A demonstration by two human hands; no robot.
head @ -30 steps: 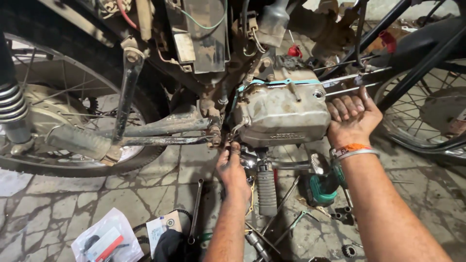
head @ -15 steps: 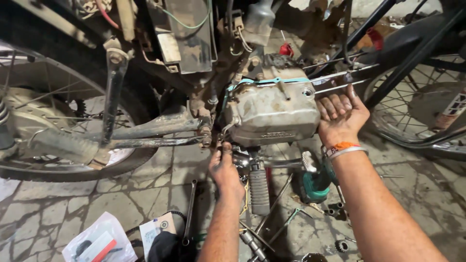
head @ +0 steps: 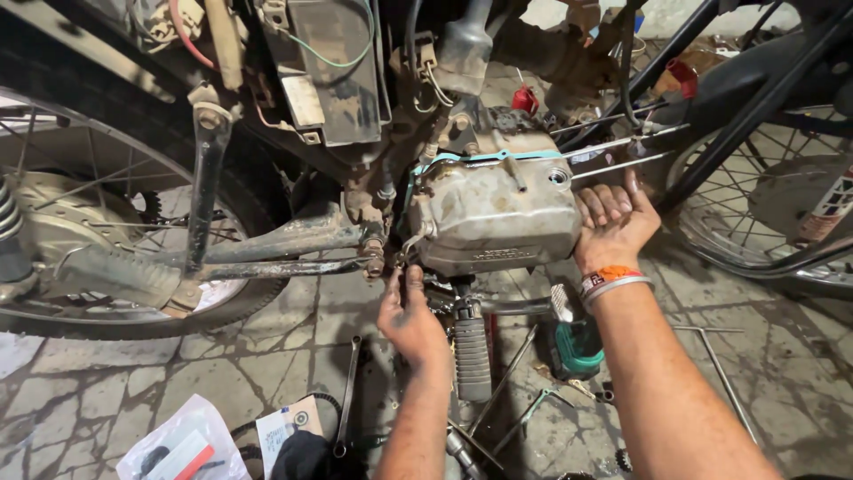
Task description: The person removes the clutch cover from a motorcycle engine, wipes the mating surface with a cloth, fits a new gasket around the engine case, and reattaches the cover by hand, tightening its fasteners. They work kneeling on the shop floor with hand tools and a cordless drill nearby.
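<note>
Right now the rear wheel [head: 98, 213] fills the left side, and the dirty engine case [head: 493, 213] hangs in the middle of the frame. Under its lower left corner the left hand [head: 410, 320] reaches up, fingers pinched on something too small to tell. Open and flat, the right hand [head: 615, 222] presses against the case's right side. Below lies a black footpeg [head: 471, 356].

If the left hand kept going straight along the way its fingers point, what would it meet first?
The left hand points up and slightly away, fingers just under the lower left corner of the grey engine case. That corner, where it meets the frame pivot, looks first in line; depth is unclear.
</note>
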